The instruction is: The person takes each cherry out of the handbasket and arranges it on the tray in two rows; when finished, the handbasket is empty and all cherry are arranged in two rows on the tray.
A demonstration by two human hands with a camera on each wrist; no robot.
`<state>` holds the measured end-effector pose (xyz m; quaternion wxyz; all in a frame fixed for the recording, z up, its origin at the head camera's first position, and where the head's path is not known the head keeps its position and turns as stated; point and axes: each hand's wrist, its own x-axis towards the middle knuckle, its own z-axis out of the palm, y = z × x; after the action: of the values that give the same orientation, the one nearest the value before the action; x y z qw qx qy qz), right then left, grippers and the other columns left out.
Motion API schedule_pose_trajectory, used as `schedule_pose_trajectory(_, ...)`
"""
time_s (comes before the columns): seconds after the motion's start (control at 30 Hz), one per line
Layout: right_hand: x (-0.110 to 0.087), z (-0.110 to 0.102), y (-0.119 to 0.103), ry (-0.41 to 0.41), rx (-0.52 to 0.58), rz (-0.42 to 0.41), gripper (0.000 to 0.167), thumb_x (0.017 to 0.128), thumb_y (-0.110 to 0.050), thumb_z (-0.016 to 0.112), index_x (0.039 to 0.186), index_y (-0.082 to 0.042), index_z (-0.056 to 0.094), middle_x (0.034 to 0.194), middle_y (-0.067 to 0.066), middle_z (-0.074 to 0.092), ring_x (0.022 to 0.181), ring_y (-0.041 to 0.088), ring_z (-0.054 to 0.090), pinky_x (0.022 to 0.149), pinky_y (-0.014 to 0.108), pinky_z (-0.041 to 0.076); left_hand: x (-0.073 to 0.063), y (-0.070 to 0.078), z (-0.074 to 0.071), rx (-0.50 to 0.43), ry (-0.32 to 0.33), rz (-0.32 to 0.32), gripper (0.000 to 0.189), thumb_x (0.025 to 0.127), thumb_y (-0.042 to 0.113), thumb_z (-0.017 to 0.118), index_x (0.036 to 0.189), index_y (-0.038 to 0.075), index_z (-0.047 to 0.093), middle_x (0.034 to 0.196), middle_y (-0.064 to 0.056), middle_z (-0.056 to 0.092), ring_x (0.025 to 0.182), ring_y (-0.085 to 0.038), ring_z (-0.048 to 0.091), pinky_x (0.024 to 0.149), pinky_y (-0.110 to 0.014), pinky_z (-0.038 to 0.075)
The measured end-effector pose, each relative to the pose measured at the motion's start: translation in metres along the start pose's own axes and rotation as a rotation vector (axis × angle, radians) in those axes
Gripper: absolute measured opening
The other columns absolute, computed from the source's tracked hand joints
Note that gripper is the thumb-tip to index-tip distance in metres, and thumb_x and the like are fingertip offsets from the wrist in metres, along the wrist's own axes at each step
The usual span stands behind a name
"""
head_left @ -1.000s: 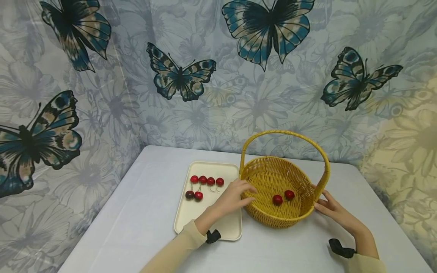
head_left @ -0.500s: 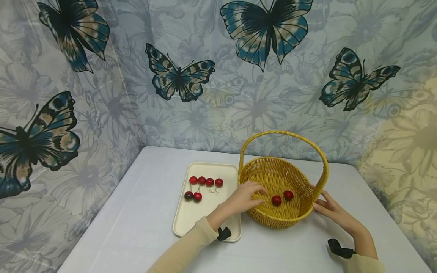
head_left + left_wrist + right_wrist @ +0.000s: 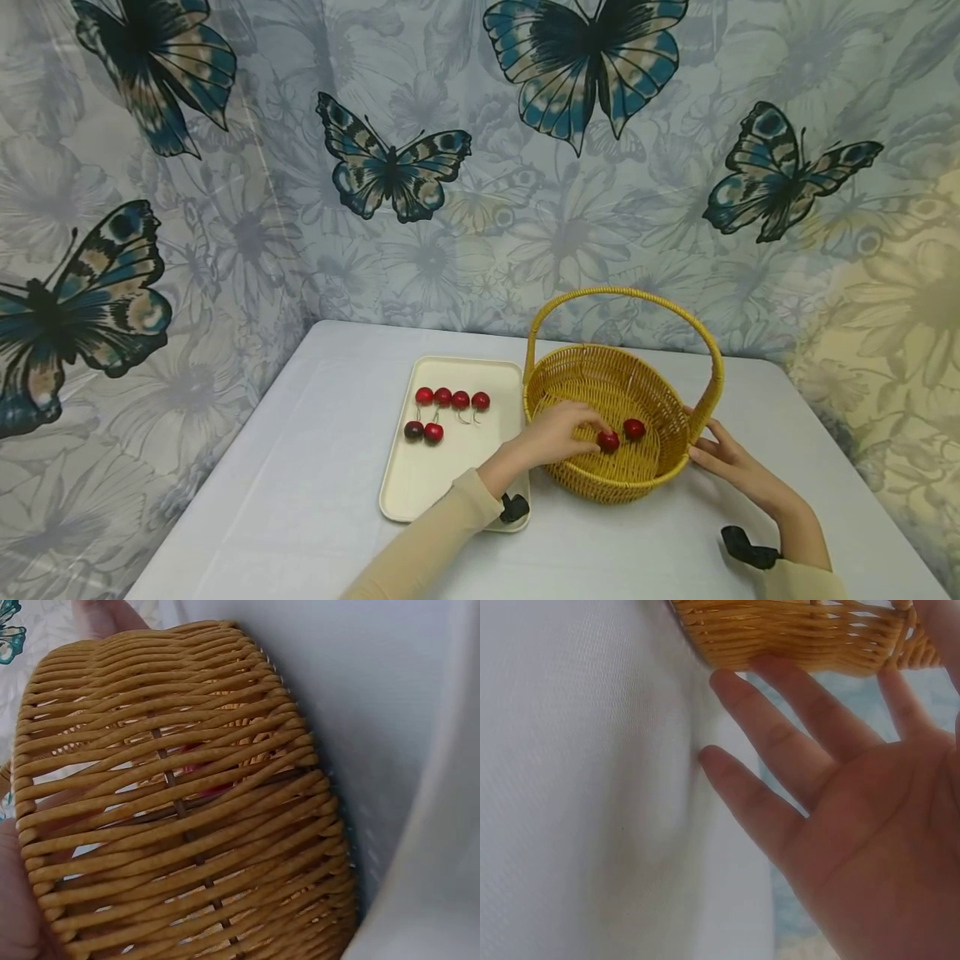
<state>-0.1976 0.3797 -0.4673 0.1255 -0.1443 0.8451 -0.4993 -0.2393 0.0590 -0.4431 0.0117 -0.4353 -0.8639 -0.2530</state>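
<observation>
Inside the yellow woven basket [image 3: 600,493] with its tall arched handle lie two dark red cherries. My left hand [image 3: 557,435] reaches over the near-left rim, thumb and fingertips spread at the nearer-left cherry [image 3: 611,443]; its grip is not firm to see. The other cherry [image 3: 634,429] lies just right of it. Against the basket's right outer side, below the handle, rests my right hand [image 3: 733,468]. In the right wrist view, this hand's straight fingers touch the woven wall [image 3: 787,634]. The left wrist view shows mostly the basket's outside [image 3: 187,855], hiding most of the left hand.
Left of the basket, a cream tray [image 3: 420,492] bears several cherries [image 3: 461,400], some with stems, in two rows. A white cloth [image 3: 300,467] covers the table. Behind hangs a floral fabric backdrop [image 3: 435,267] with large butterflies. Black straps [image 3: 750,548] circle both wrists.
My left hand has moved right, from the basket's left rim to the nearer-left cherry inside. The right hand, the basket and the cherries stay in place.
</observation>
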Motion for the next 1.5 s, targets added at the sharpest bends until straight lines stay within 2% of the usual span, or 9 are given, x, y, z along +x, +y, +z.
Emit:
schedule_pose_trajectory(0.1, 0.000, 0.000, -0.001, 0.000, -0.016, 0.026, 0.066, 0.099, -0.019, 0.045, 0.149, -0.015, 0.002, 0.142, 0.037, 0.023, 0.106, -0.021, 0.037, 0.082, 0.018, 0.044, 0.006, 0.000, 0.002, 0.003, -0.041, 0.008, 0.027, 0.086, 0.026, 0.066, 0.113, 0.024, 0.065, 0.111, 0.012, 0.062, 0.107, -0.005, 0.055, 0.096, -0.017, 0.039)
schedule_pose_trajectory(0.3, 0.000, 0.000, -0.002, 0.001, -0.054, 0.044, 0.067, 0.099, -0.021, 0.044, 0.149, -0.015, 0.001, 0.142, 0.035, 0.025, 0.106, -0.021, 0.037, 0.091, 0.050, 0.044, 0.016, -0.002, 0.006, -0.016, -0.109, 0.007, 0.028, 0.086, 0.023, 0.067, 0.114, 0.025, 0.065, 0.113, 0.014, 0.061, 0.109, -0.005, 0.055, 0.092, -0.012, 0.040)
schedule_pose_trajectory(0.53, -0.002, -0.002, -0.001, 0.008, -0.025, -0.006, 0.063, 0.099, -0.015, 0.045, 0.149, -0.013, 0.006, 0.142, 0.036, 0.024, 0.108, -0.018, 0.040, 0.081, 0.016, 0.044, 0.028, 0.000, 0.007, -0.044, -0.174, 0.000, 0.032, 0.085, 0.022, 0.068, 0.116, 0.024, 0.064, 0.120, 0.011, 0.058, 0.114, -0.004, 0.051, 0.094, -0.013, 0.039)
schedule_pose_trajectory(0.73, -0.001, -0.001, 0.000, 0.010, -0.027, -0.017, 0.063, 0.098, -0.015, 0.045, 0.149, -0.014, 0.007, 0.143, 0.036, 0.023, 0.109, -0.019, 0.038, 0.079, 0.011, 0.041, 0.037, -0.005, 0.010, -0.046, -0.223, -0.005, 0.037, 0.084, 0.021, 0.068, 0.120, 0.024, 0.062, 0.122, 0.012, 0.057, 0.117, -0.002, 0.048, 0.096, -0.011, 0.036)
schedule_pose_trajectory(0.83, -0.001, -0.002, 0.000, 0.010, -0.040, -0.012, 0.063, 0.098, -0.015, 0.045, 0.149, -0.014, 0.006, 0.144, 0.035, 0.022, 0.109, -0.019, 0.038, 0.081, 0.015, 0.043, 0.041, -0.007, 0.012, -0.058, -0.247, -0.016, 0.037, 0.083, 0.020, 0.069, 0.119, 0.024, 0.063, 0.123, 0.011, 0.056, 0.118, -0.003, 0.047, 0.095, -0.011, 0.037)
schedule_pose_trajectory(1.0, 0.000, -0.002, -0.001, 0.009, -0.082, -0.005, 0.065, 0.099, -0.017, 0.044, 0.149, -0.014, 0.004, 0.145, 0.034, 0.021, 0.109, -0.020, 0.037, 0.087, 0.039, 0.046, 0.047, -0.011, 0.016, -0.064, -0.281, -0.024, 0.038, 0.082, 0.016, 0.071, 0.118, 0.023, 0.063, 0.124, 0.009, 0.056, 0.116, -0.003, 0.049, 0.091, -0.010, 0.039)
schedule_pose_trajectory(1.23, 0.001, 0.000, 0.001, 0.023, -0.091, 0.000, 0.064, 0.098, -0.018, 0.046, 0.149, -0.014, 0.006, 0.144, 0.033, 0.025, 0.108, -0.020, 0.037, 0.086, 0.031, 0.047, 0.051, -0.016, 0.022, -0.059, -0.311, -0.042, 0.038, 0.081, 0.014, 0.072, 0.118, 0.023, 0.064, 0.123, 0.008, 0.056, 0.111, -0.003, 0.051, 0.087, -0.010, 0.040)
schedule_pose_trajectory(1.37, 0.001, 0.000, 0.002, 0.025, -0.091, 0.003, 0.064, 0.098, -0.018, 0.045, 0.149, -0.014, 0.006, 0.143, 0.033, 0.026, 0.107, -0.020, 0.036, 0.090, 0.056, 0.043, 0.052, -0.017, 0.023, -0.058, -0.316, -0.042, 0.036, 0.082, 0.013, 0.071, 0.116, 0.020, 0.065, 0.118, 0.006, 0.057, 0.101, -0.003, 0.053, 0.080, -0.008, 0.041)
schedule_pose_trajectory(1.5, 0.002, 0.000, 0.002, 0.025, -0.087, 0.010, 0.065, 0.099, -0.019, 0.045, 0.149, -0.014, 0.005, 0.143, 0.033, 0.027, 0.107, -0.021, 0.036, 0.091, 0.063, 0.038, 0.051, -0.016, 0.023, -0.033, -0.325, -0.038, 0.034, 0.082, 0.015, 0.071, 0.115, 0.020, 0.065, 0.111, 0.006, 0.056, 0.095, -0.002, 0.053, 0.077, -0.008, 0.040)
